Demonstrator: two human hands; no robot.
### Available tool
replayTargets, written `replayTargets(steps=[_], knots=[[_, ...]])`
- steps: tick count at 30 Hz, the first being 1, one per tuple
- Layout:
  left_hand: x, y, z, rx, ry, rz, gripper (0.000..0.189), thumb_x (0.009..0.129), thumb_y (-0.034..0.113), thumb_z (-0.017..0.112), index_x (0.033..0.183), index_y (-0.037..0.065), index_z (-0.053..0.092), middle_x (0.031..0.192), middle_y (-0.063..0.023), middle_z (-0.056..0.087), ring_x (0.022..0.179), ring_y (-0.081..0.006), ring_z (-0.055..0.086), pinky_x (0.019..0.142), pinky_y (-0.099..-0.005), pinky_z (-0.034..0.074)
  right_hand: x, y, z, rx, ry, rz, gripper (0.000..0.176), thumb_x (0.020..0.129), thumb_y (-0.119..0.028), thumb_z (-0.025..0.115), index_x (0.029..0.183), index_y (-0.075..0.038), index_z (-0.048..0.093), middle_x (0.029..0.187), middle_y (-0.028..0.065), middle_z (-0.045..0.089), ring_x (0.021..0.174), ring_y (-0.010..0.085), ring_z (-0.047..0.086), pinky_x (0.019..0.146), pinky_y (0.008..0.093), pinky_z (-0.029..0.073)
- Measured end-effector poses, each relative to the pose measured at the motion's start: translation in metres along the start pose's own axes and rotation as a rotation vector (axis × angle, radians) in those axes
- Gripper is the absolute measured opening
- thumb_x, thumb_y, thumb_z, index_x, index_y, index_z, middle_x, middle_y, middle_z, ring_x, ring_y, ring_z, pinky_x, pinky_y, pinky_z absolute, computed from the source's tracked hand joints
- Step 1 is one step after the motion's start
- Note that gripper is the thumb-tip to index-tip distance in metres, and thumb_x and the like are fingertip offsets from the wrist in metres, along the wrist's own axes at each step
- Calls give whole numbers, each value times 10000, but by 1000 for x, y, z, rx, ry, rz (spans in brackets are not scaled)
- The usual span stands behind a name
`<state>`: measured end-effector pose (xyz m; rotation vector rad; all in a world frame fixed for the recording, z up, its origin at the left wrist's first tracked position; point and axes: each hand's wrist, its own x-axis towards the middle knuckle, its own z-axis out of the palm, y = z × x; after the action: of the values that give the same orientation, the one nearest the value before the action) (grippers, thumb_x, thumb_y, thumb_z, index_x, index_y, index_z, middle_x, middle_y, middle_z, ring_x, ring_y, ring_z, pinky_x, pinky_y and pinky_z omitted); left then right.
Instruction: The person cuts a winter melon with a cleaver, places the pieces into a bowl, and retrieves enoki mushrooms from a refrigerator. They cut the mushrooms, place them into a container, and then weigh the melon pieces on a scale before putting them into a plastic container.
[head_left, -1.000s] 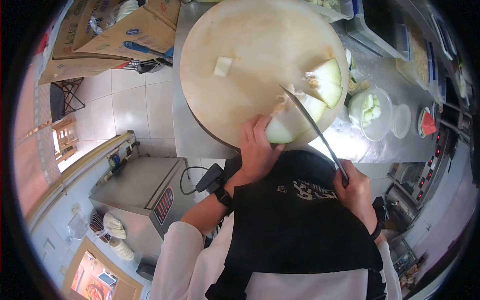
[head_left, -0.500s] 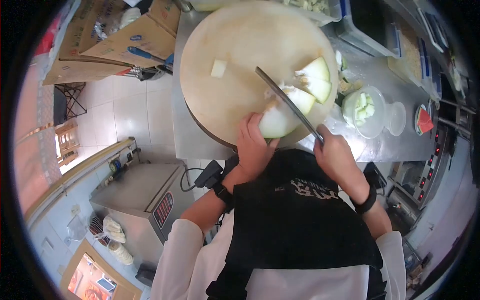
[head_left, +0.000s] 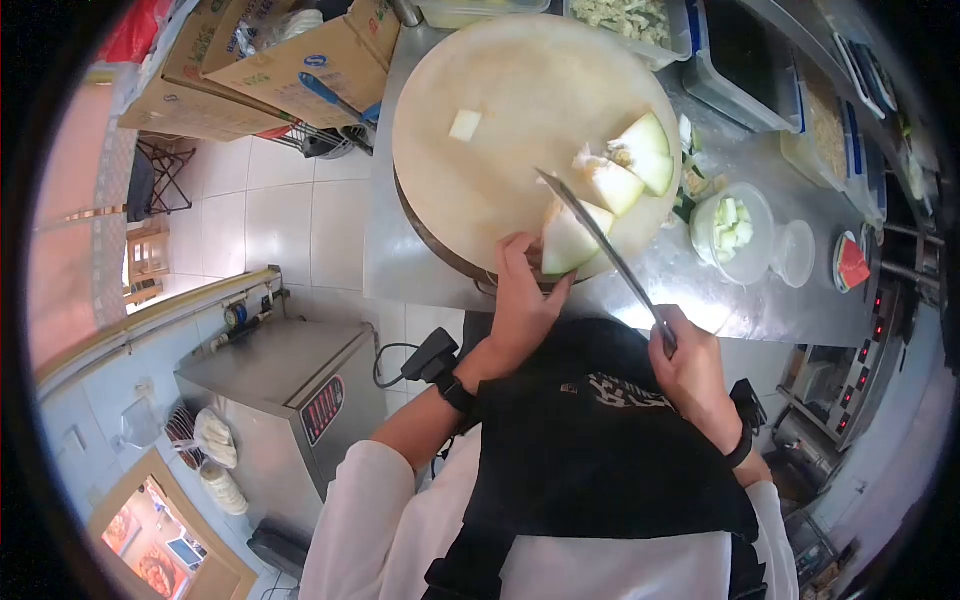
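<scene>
My right hand (head_left: pixel 690 370) is closed round the handle of a kitchen knife (head_left: pixel 612 256), its blade slanting up and left across a wedge of winter melon (head_left: pixel 568 245). That wedge has white flesh and a thin green rind, and sits near the front of a round chopping block (head_left: pixel 500 75). My left hand (head_left: pixel 525 305) grips it from the left, fingers on its side and thumb low by the rind. Just behind lie a second wedge (head_left: pixel 615 188) and a third wedge (head_left: pixel 652 150), with seedy pulp on their tips. A pale block of flesh (head_left: pixel 465 125) rests alone at the left.
Right of the block stands a clear tub (head_left: pixel 735 232) of pale green chunks, beside a round lid (head_left: pixel 793 254). Peel scraps (head_left: pixel 690 185) lie between. Plastic bins (head_left: pixel 740 70) line the back right; a cardboard box (head_left: pixel 300 70) is at the left.
The view has shifted slightly. The held wedge now stands apart from the second one, which sits closer to the third. The knife and both hands remain around the front wedge.
</scene>
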<state>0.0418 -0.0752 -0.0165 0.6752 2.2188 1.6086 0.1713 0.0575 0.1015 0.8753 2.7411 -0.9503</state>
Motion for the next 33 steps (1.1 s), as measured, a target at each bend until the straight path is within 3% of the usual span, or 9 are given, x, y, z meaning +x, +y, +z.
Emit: replayTargets(steps=[4,25,33], knots=[[0,-5,-1,-21,0,27,522,702,-8,723,1088,13,372,1083,-154,395,942,-262,490,804,-335,441,-9,10,5,-31,-37,-9,205,793,-62,594,991,-56,539,697,172,609,618,356,611,559,408,489],[4,-9,-4,20,-62,33,523,701,-2,734,1077,13,371,1079,-154,397,963,-263,473,780,-333,458,-9,18,-3,-49,-90,-43,280,717,8,624,978,-46,539,739,164,614,623,333,615,542,397,498],[4,-8,-3,-19,-90,-58,513,710,8,732,1067,24,364,1066,-141,401,946,-254,504,808,-342,452,18,17,0,-200,-298,41,242,758,-70,591,990,-43,526,649,210,593,635,388,606,570,476,486]])
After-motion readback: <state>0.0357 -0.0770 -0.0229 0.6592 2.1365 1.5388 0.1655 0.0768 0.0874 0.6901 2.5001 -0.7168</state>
